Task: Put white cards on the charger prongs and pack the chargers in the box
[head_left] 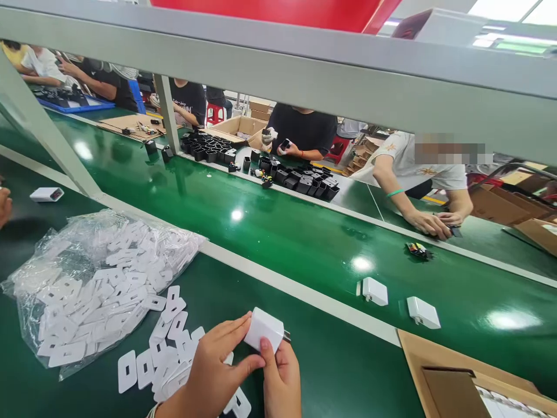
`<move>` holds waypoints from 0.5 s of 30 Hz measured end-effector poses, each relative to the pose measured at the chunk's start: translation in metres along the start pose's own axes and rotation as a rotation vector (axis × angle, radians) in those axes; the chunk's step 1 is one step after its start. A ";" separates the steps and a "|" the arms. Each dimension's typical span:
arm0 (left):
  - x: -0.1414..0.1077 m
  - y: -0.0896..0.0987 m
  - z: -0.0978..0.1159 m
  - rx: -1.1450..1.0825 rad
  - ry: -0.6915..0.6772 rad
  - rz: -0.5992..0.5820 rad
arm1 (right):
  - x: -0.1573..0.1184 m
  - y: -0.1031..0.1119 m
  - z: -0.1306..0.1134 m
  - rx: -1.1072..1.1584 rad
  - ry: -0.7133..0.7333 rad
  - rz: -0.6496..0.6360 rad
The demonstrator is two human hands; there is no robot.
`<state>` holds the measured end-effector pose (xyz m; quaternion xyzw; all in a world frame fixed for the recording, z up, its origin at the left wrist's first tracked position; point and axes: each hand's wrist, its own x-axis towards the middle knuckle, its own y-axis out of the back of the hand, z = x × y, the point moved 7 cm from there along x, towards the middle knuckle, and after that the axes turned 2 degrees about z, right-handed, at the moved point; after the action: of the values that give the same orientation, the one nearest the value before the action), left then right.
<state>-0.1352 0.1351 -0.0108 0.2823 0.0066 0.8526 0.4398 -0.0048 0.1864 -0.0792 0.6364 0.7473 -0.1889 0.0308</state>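
Note:
A white plug charger [264,328] with metal prongs pointing right is held up between both my hands. My right hand [281,374] grips it from below, thumb on its near face, close to the prongs. My left hand [220,363] closes on its left end, with fingertips at the top corner and the thumb near my right thumb. Under and beside my left hand lie loose white cover plates [164,363] with small slots. More of these plates fill a clear plastic bag [100,278] at the left. The charger face under my left fingers is hidden.
Two white chargers [424,312] lie on the green conveyor belt [278,232], near a small circuit board [419,251]. An open cardboard box [413,360] stands at lower right. Black housings [300,180] and co-workers are across the belt. A metal frame [278,75] spans above.

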 end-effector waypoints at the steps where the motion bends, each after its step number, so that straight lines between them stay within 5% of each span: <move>1: 0.000 0.002 0.014 0.078 -0.168 0.039 | -0.003 0.000 0.004 0.075 -0.033 0.000; 4: 0.002 -0.002 0.040 0.139 -0.391 0.001 | -0.016 -0.001 0.015 0.336 -0.156 -0.051; 8: 0.005 -0.014 0.050 0.147 -0.398 -0.144 | -0.030 0.008 0.015 0.430 -0.221 -0.107; 15: -0.009 -0.017 0.052 0.111 -0.356 -0.157 | -0.046 0.035 -0.003 0.116 -0.030 0.196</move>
<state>-0.0929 0.1260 0.0245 0.4508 -0.0024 0.7506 0.4831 0.0383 0.1489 -0.0716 0.7044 0.6686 -0.2373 0.0234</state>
